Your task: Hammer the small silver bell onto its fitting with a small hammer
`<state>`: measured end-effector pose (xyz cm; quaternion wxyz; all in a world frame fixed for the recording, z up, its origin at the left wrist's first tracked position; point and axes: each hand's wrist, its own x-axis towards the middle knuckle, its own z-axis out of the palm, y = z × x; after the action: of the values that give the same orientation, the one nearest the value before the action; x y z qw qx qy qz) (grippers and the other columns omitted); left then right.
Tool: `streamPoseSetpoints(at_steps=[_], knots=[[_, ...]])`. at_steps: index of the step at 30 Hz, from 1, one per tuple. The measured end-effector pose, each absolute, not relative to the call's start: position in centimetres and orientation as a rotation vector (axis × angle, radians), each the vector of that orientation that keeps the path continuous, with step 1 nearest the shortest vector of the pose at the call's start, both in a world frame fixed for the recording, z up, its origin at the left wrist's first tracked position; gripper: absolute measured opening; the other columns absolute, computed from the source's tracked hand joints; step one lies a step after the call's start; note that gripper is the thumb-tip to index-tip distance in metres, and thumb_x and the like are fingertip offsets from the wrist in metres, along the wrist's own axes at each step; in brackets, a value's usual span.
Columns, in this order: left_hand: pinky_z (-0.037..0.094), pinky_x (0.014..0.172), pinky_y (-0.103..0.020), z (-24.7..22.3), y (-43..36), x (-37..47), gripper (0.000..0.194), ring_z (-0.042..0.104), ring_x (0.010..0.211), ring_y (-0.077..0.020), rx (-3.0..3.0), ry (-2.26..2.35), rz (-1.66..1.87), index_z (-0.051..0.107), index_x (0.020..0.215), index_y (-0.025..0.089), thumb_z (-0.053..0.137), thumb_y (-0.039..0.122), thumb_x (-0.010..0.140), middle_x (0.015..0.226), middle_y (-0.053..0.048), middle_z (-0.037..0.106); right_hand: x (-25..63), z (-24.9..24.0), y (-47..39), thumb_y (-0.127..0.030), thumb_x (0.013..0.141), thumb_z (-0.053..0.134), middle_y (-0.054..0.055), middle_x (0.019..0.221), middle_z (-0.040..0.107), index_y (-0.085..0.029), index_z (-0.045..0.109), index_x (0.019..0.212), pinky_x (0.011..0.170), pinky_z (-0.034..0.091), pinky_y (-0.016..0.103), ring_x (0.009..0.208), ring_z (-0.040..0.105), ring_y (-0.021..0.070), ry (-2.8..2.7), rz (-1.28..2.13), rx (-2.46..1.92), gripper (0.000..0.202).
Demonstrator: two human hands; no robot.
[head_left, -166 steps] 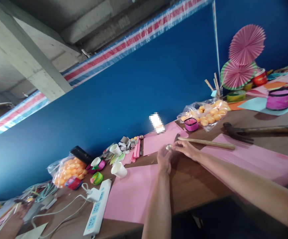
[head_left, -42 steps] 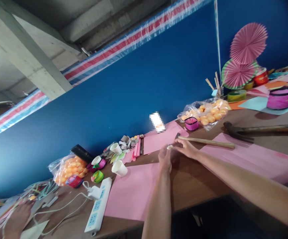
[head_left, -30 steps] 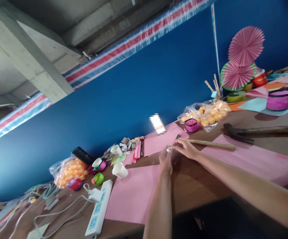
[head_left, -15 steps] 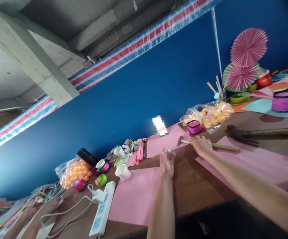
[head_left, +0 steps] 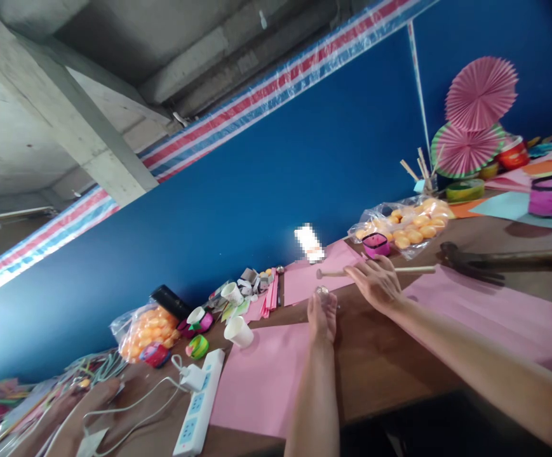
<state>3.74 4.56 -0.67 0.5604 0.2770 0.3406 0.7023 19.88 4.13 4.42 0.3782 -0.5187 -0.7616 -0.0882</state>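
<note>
My left hand is closed around a small shiny silvery ball, whose top shows above the fingers. My right hand grips a small hammer by its pale wooden handle. The hammer's head points left, just above the silvery ball; I cannot tell whether they touch. Under and behind the hammer lies a pink paper sheet. A second pink sheet is left of my left forearm, and another lies beyond my right forearm.
A larger claw hammer lies at the right. Bags of orange balls stand behind and at left. A white paper cup, power strip and cable are on the left. Another person's hands work at lower left. A blue wall closes the back.
My right hand has lifted the small hammer from the table and moved it left, bringing its head near the silvery ball. My left hand has stayed nearly in place.
</note>
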Motion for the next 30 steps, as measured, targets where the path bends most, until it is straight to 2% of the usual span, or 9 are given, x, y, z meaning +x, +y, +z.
streamPoseSetpoints(at_steps=[5, 8, 11, 16, 23, 30], knots=[[0.047, 0.077, -0.039, -0.4, 4.6, 3.8, 0.03, 0.055, 0.091, -0.0188, 0.669, 0.894, 1.658, 0.052, 0.109, 0.016, 0.049, 0.031, 0.083, 0.11, -0.009, 0.054, 19.4, 4.3, 3.8, -0.027, 0.084, 0.041, 0.006, 0.09, 0.062, -0.033, 0.056, 0.11, 0.087, 0.024, 0.039, 0.095, 0.047, 0.0248, -1.984, -0.002, -1.251, 0.031], [0.047, 0.077, -0.04, -0.2, 4.5, 3.8, 0.032, 0.054, 0.093, -0.0192, 0.695, 0.939, 1.66, 0.05, 0.112, 0.017, 0.049, 0.03, 0.084, 0.113, -0.009, 0.051, 19.2, 4.0, 3.8, -0.028, 0.083, 0.041, 0.005, 0.088, 0.063, -0.037, 0.057, 0.108, 0.087, 0.026, 0.041, 0.097, 0.048, 0.0256, -1.986, 0.108, -1.215, 0.031], [0.047, 0.077, -0.039, -0.2, 4.6, 3.7, 0.029, 0.055, 0.093, -0.0194, 0.729, 0.978, 1.669, 0.053, 0.109, 0.018, 0.049, 0.031, 0.083, 0.109, -0.008, 0.054, 19.3, 3.8, 4.0, -0.027, 0.081, 0.043, 0.006, 0.089, 0.063, -0.036, 0.057, 0.109, 0.088, 0.027, 0.042, 0.099, 0.047, 0.0266, -1.933, 0.175, -1.197, 0.032], [0.05, 0.074, -0.039, -0.4, 4.7, 3.5, 0.013, 0.059, 0.09, -0.0209, 0.814, 1.039, 1.694, 0.062, 0.084, 0.03, 0.052, 0.036, 0.081, 0.08, -0.003, 0.065, 19.6, 3.4, 4.3, -0.025, 0.082, 0.042, 0.005, 0.089, 0.063, -0.036, 0.058, 0.107, 0.088, 0.028, 0.041, 0.097, 0.049, 0.0251, -1.955, 0.142, -1.172, 0.031], [0.051, 0.066, -0.048, -0.4, 4.6, 3.4, 0.024, 0.061, 0.087, -0.0262, 0.98, 1.134, 1.728, 0.064, 0.075, 0.03, 0.042, 0.031, 0.084, 0.076, -0.006, 0.066, 19.2, 2.9, 4.3, -0.02, 0.086, 0.039, 0.005, 0.084, 0.062, -0.029, 0.057, 0.107, 0.091, 0.024, 0.04, 0.092, 0.05, 0.0219, -1.926, -0.087, -1.051, 0.029], [0.051, 0.06, -0.049, -0.2, 4.7, 3.4, 0.027, 0.06, 0.087, -0.0279, 1.106, 1.227, 1.751, 0.064, 0.076, 0.031, 0.039, 0.026, 0.085, 0.072, -0.006, 0.066, 19.1, 2.9, 4.3, -0.02, 0.086, 0.038, 0.006, 0.086, 0.061, -0.03, 0.056, 0.108, 0.091, 0.024, 0.042, 0.095, 0.048, 0.0235, -1.922, -0.026, -1.049, 0.03]])
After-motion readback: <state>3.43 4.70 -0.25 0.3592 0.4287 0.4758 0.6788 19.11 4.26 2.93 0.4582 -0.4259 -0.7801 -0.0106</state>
